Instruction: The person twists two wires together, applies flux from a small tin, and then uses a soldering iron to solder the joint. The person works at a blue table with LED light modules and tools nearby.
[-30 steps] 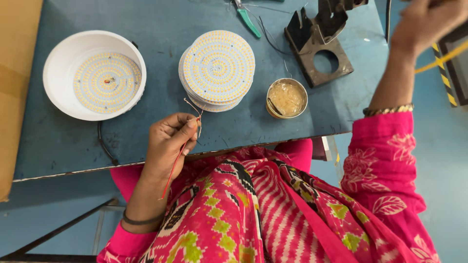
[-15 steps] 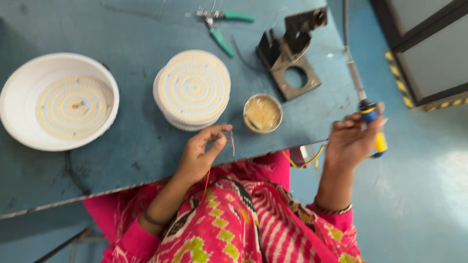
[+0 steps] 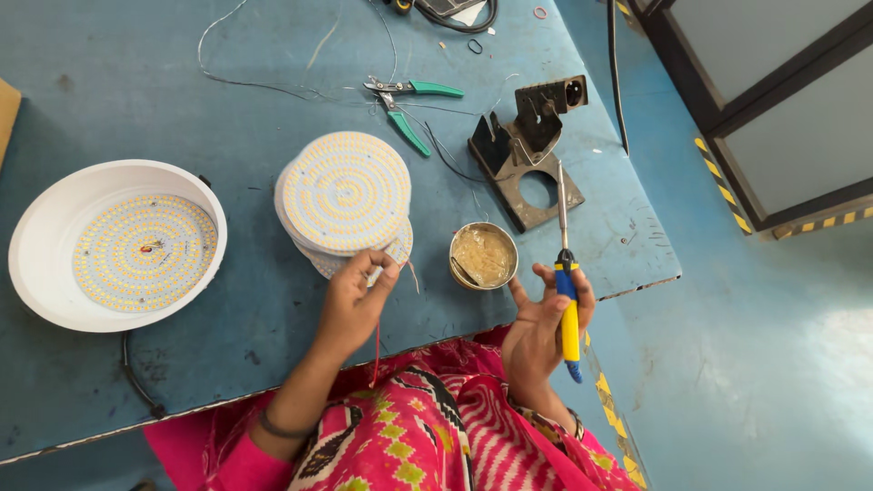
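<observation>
My right hand (image 3: 538, 325) grips a soldering iron (image 3: 567, 291) with a blue and yellow handle, its metal tip pointing up toward the black iron stand (image 3: 523, 159). My left hand (image 3: 353, 305) pinches a thin red wire (image 3: 376, 350) at the near edge of a stack of round white LED boards (image 3: 344, 195). A small round tin of yellowish flux (image 3: 483, 256) sits between my two hands on the blue table.
A white round lamp housing (image 3: 27, 245) with an LED board inside lies at the left. Green-handled pliers (image 3: 409, 114) and loose thin wires lie behind the stack. The table's right edge drops to a blue floor; a dark cabinet stands at top right.
My right hand came down from the far right with the soldering iron and now holds it beside the tin. My left hand moved up to the stack's edge.
</observation>
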